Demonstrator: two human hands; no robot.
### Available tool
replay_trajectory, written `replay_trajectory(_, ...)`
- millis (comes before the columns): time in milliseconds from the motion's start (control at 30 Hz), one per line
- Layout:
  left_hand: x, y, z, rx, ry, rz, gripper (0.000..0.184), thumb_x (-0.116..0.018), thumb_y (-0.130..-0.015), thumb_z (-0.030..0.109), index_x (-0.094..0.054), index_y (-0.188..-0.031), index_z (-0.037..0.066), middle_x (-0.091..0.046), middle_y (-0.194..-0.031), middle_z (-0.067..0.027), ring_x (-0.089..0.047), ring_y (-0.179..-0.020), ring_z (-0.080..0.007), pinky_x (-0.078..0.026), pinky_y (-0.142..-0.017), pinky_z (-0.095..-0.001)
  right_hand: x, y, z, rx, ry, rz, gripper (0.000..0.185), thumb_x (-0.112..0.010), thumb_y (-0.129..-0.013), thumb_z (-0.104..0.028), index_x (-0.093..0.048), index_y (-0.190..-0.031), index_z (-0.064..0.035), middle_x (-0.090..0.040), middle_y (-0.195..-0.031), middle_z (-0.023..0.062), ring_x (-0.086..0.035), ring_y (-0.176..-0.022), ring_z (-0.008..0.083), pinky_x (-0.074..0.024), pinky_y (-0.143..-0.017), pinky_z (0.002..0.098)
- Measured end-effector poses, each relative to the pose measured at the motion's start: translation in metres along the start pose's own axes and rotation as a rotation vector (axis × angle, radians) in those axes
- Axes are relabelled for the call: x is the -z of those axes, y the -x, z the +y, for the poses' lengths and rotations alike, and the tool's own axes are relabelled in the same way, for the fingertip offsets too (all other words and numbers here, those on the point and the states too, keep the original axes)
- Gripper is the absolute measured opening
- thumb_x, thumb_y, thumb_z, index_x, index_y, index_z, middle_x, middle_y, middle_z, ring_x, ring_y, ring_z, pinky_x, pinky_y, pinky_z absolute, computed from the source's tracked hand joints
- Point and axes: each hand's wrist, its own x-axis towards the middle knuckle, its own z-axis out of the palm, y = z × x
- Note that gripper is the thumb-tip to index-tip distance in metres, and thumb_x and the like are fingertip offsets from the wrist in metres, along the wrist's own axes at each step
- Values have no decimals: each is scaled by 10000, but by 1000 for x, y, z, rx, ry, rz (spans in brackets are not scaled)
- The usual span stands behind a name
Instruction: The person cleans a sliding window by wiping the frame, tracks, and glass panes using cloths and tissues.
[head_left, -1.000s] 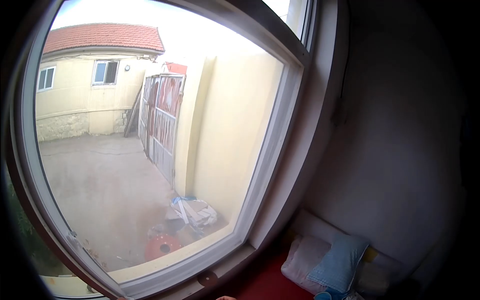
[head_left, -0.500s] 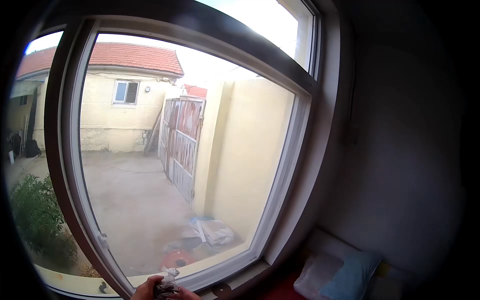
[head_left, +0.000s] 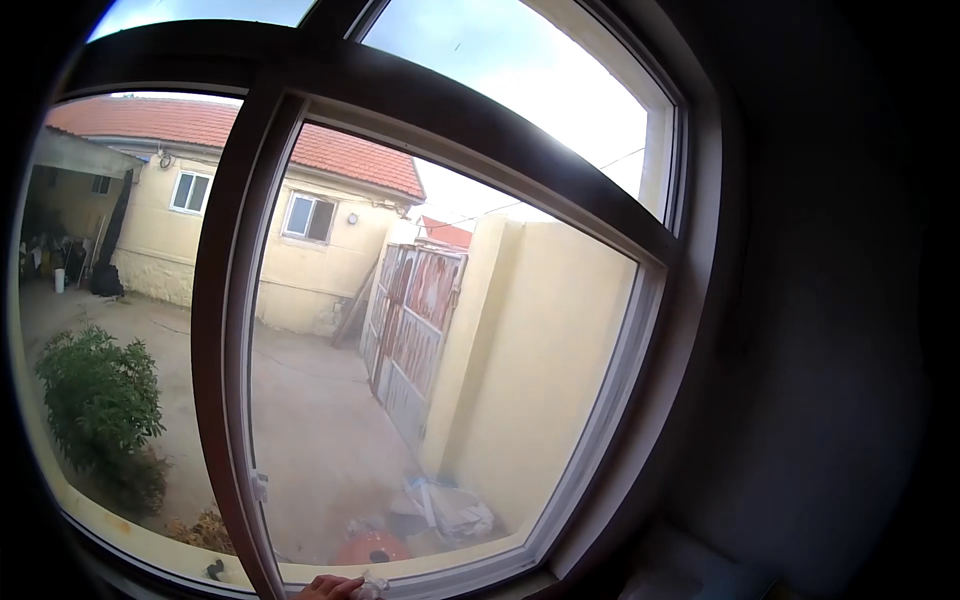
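My left hand shows only in part at the bottom edge, in front of the window's lower frame. Its fingers are bent closed, against a small crumpled clear plastic bag. Just the whitish top of this bag is in view; the rest is cut off below. My right hand is out of the picture. Right behind the hand and bag stands the sliding window, with a small latch on its left upright.
Through the glass lie a concrete yard, a rusty metal gate, a cream wall and a green bush. An orange-red round object and whitish sheeting rest outside. Pale pillows show dimly at lower right.
My view has tilted up and turned left, so the scene sits lower and further right. My right hand and the bag's dark lower part have dropped out of view.
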Motion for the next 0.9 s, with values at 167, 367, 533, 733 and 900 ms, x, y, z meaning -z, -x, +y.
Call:
replay_trajectory(167, 36, -1, 29, 12, -81, -85, 782, -712, -667, 164, -353, -1357, 85, -404, -1298, -207, -389, -1190, -397, -363, -990, -437, 11, -2, -16, -13, 38, 61, 320, -577, -891, -146, -539, -1195, -54, -593, -1083, 95, -590, -944, 164, -510, -760, 286)
replay_trajectory(367, 115, -16, 6, -337, -662, 433, 445, -693, -689, 180, -561, -1109, 114, -528, -1117, -89, -550, -983, -249, -486, -840, -377, -1, 18, -157, 162, 314, 422, 505, -584, -882, -140, -397, -1348, -92, -614, -1038, 96, -622, -786, 144, -516, -544, 230)
replay_trajectory(533, 152, -46, -11, -446, -814, 757, 359, -635, -678, 89, -560, -1029, 100, -517, -1033, -81, -566, -913, -242, -511, -782, -333, -83, 2, -325, 1138, 925, 603, 215, -654, -825, -152, -522, -941, -28, -544, -811, 49, -536, -752, 130, -437, -645, 260)
replay_trajectory(733, 149, -58, -31, -466, -943, 889, 331, -633, -673, 94, -576, -998, 122, -525, -1002, -54, -558, -880, -213, -502, -742, -323, -203, -66, -452, 1495, 1288, 459, 214, -605, -828, -90, -506, -1014, -58, -585, -838, 73, -587, -805, 190, -491, -695, 301)
replay_trajectory(900, 149, -59, -30, -476, -1009, 933, 318, -618, -699, 138, -584, -1015, 134, -527, -1036, -40, -563, -858, -187, -500, -730, -301, -292, -143, -504, 2004, 1715, 513, 247, -633, -778, -112, -554, -1004, -57, -607, -840, 120, -618, -793, 276, -498, -673, 361)
